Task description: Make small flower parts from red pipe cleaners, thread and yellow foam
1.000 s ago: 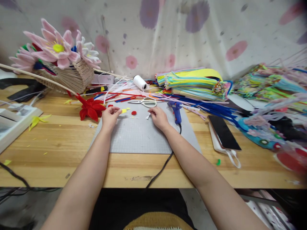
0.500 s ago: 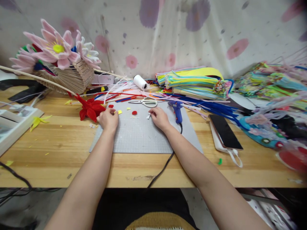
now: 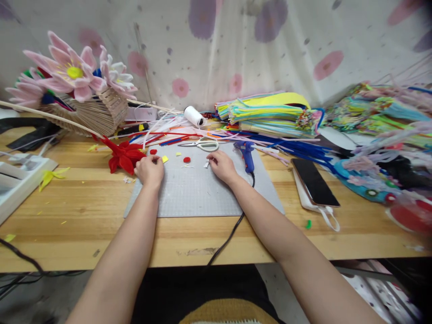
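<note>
My left hand [image 3: 150,171] rests on the grey cutting mat [image 3: 199,198] with its fingers curled together; what they hold, if anything, is hidden. Just beside its fingertips lies a small yellow piece [image 3: 165,159], and a red flower [image 3: 124,155] on a pale stick is to its left. At the mat's right side, my right hand [image 3: 222,166] is closed, with a small white scrap [image 3: 206,164] at its fingertips. Between the hands lies a red disc [image 3: 186,159]; another red piece [image 3: 153,152] is behind the left hand. Scissors [image 3: 202,144] lie beyond them.
A blue glue gun [image 3: 248,157] lies right of my right hand, its cord running to the table's front edge. Bundled pipe cleaners [image 3: 270,117] and a white thread spool [image 3: 194,116] are behind. A phone [image 3: 315,182] is right, a power strip [image 3: 27,180] left.
The view has shifted slightly, so the whole scene sits a little further left. Both hands stay in nearly the same places on the mat.
</note>
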`<move>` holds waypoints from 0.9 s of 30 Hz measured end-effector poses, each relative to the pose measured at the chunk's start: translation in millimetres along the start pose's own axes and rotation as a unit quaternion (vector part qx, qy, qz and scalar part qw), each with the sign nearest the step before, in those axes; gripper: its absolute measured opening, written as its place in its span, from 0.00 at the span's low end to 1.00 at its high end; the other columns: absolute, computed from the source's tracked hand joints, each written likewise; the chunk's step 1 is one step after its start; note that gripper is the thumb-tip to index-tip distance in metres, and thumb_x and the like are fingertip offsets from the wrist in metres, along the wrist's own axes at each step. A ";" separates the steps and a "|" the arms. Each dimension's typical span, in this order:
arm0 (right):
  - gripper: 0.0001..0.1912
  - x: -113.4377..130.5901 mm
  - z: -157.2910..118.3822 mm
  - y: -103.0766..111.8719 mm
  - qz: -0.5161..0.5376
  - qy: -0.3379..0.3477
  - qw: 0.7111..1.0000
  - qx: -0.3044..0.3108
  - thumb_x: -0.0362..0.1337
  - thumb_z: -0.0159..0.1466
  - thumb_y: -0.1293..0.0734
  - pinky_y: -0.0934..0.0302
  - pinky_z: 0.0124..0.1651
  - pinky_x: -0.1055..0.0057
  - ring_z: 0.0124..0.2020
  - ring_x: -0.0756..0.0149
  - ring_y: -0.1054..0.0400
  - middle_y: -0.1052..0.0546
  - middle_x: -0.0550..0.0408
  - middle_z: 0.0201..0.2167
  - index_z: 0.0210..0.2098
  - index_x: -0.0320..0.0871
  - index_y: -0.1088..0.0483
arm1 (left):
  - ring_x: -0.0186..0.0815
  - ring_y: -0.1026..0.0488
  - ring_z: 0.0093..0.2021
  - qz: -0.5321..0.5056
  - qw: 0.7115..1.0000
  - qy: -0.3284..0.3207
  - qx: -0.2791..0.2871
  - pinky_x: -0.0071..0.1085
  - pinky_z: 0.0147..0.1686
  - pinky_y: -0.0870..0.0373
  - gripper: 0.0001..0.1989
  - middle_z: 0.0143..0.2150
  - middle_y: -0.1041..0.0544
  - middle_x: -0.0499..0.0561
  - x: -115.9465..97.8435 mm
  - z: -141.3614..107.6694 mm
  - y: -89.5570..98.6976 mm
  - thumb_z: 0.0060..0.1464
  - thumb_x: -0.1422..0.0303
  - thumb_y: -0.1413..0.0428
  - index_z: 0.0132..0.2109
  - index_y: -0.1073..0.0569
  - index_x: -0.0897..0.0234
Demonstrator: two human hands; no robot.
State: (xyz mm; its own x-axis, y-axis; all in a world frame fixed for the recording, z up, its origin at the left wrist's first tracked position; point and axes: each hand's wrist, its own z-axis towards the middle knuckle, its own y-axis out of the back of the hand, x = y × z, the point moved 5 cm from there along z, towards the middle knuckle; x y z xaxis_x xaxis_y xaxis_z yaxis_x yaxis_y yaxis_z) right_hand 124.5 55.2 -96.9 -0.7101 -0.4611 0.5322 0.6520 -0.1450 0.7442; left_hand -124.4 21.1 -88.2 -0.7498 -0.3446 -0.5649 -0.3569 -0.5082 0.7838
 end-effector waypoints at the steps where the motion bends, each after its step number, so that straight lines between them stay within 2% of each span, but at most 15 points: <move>1: 0.10 0.1 -0.1 0.1 0.000 -0.001 1.000 0.001 0.29 0.57 0.41 0.42 0.44 0.67 0.39 0.63 0.35 0.27 0.50 0.35 0.34 0.42 0.29 | 0.52 0.35 0.45 -0.005 1.000 0.000 -0.001 0.47 0.44 0.44 0.09 0.40 0.26 0.59 0.4 0.2 0.0 0.48 0.64 0.48 0.34 0.26 0.61; 4: 0.10 0.7 -0.3 0.3 0.001 -0.002 1.000 0.005 0.29 0.57 0.41 0.42 0.44 0.66 0.40 0.63 0.35 0.27 0.50 0.36 0.34 0.42 0.29 | 0.50 0.34 0.45 -0.018 1.000 -0.002 -0.007 0.45 0.44 0.43 0.09 0.39 0.26 0.57 1.4 0.7 0.5 0.46 0.64 0.46 0.36 0.26 0.60; 11: 0.10 1.3 -0.4 -0.3 0.002 0.002 1.000 0.006 0.29 0.57 0.41 0.42 0.44 0.67 0.39 0.64 0.36 0.27 0.50 0.36 0.34 0.41 0.29 | 0.51 0.34 0.45 -0.010 1.000 -0.002 -0.008 0.45 0.43 0.41 0.09 0.38 0.26 0.58 2.0 0.7 1.0 0.46 0.62 0.45 0.32 0.24 0.60; 21: 0.09 0.7 0.0 -0.3 0.006 0.011 1.000 -0.012 0.28 0.56 0.40 0.41 0.43 0.67 0.38 0.63 0.35 0.27 0.50 0.34 0.33 0.41 0.29 | 0.49 0.35 0.47 0.015 1.000 0.013 0.005 0.44 0.45 0.41 0.12 0.43 0.26 0.56 0.3 0.6 0.5 0.50 0.61 0.48 0.38 0.24 0.58; 27: 0.09 -0.9 0.8 2.3 0.017 0.011 0.999 -0.034 0.29 0.57 0.41 0.41 0.43 0.66 0.38 0.63 0.35 0.26 0.50 0.34 0.34 0.41 0.29 | 0.49 0.36 0.47 -0.014 1.000 0.002 -0.026 0.45 0.45 0.42 0.14 0.43 0.27 0.59 0.5 -2.1 4.5 0.52 0.60 0.50 0.38 0.25 0.62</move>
State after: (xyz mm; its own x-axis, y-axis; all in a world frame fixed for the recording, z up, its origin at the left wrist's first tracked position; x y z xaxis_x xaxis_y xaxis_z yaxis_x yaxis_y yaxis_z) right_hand 126.5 56.0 -95.4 -0.6812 -0.4865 0.5471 0.6930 -0.1874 0.6962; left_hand -125.2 16.9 -85.5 -0.7380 -0.3320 -0.5875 -0.3484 -0.5581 0.7531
